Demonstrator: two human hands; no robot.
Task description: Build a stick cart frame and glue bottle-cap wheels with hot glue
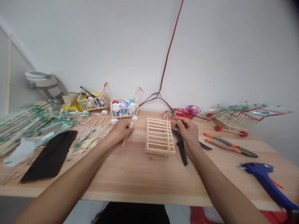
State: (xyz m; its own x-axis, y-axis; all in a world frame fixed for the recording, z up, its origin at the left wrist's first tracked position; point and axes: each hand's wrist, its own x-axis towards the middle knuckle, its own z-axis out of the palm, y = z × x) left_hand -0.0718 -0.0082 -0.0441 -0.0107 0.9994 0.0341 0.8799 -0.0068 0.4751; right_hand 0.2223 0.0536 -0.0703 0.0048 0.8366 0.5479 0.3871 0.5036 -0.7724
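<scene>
My left hand (pixel 121 131) is closed on thin wooden sticks (pixel 126 137), which slant down toward the table. To its right stands a small slatted frame of wooden sticks (pixel 160 136), touched by neither hand. My right hand (pixel 187 129) is just right of the frame, with thumb and fingers pinched together. Whatever lies between those fingertips is too small to make out. Under and beside that hand lies a black tool (pixel 181 146), partly covered by it.
Small stick carts, one with bottle caps (pixel 125 107), one with tools (pixel 93 101), stand behind. Loose cut sticks (pixel 90 143) and a black slab (pixel 51 155) lie left. Right are pliers (pixel 230 145), a blue glue gun (pixel 266 183) and a red-trimmed cart (pixel 238 119).
</scene>
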